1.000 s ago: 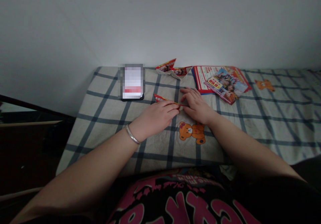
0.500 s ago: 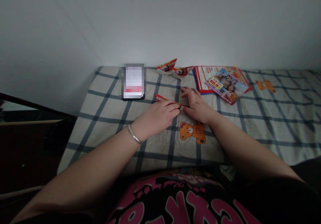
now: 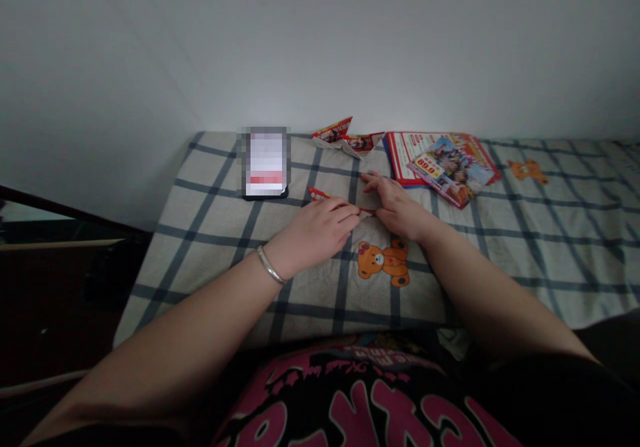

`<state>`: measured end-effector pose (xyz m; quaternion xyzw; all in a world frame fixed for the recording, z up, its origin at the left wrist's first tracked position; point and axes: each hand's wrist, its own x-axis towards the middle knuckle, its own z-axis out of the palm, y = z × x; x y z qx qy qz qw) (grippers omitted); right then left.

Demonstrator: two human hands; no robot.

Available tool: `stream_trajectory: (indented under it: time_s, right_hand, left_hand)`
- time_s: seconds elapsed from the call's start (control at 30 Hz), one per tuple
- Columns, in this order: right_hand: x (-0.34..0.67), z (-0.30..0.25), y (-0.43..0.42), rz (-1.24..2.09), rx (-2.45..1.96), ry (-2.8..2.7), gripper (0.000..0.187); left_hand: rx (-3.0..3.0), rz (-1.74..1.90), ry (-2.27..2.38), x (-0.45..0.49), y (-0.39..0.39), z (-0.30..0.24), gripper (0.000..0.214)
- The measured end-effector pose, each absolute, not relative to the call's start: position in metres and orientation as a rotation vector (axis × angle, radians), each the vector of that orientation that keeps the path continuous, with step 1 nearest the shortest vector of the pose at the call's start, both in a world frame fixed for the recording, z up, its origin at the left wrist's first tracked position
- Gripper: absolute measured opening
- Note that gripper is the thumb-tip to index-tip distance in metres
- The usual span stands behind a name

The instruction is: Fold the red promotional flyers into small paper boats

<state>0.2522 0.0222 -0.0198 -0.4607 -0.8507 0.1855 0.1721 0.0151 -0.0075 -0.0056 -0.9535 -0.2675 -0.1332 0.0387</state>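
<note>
Dim light greys the wall, the pixelated screen glows, and the lower left seems unreadably dark.

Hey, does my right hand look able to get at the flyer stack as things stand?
Probably yes: your right hand lies close to the flyer stack, with nothing visible between them, though a loose flyer covers part of its top.

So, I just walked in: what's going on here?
A person's left hand lies over a folded red paper on the checked cloth, with the right hand at the paper's right end. Beyond them sits more folded paper, beside a stack of leaflets. A device with a lit screen lies to the left.
</note>
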Motion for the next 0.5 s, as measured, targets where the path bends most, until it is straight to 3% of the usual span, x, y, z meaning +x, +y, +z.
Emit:
stream_trajectory:
  time_s: [0.2, 0.5]
  right_hand:
    - [0.2491, -0.0198, 0.0212, 0.517, -1.302, -2.405, 0.038]
    - [0.2470, -0.0246, 0.0188, 0.428, -1.303, -2.421, 0.039]
  left_hand:
    - [-2.891, -0.394, -0.858, 0.0201, -0.0092, -0.0073, 0.032]
    - [-2.927, -0.377, -0.820, 0.0157, -0.0094, -0.0004, 0.031]
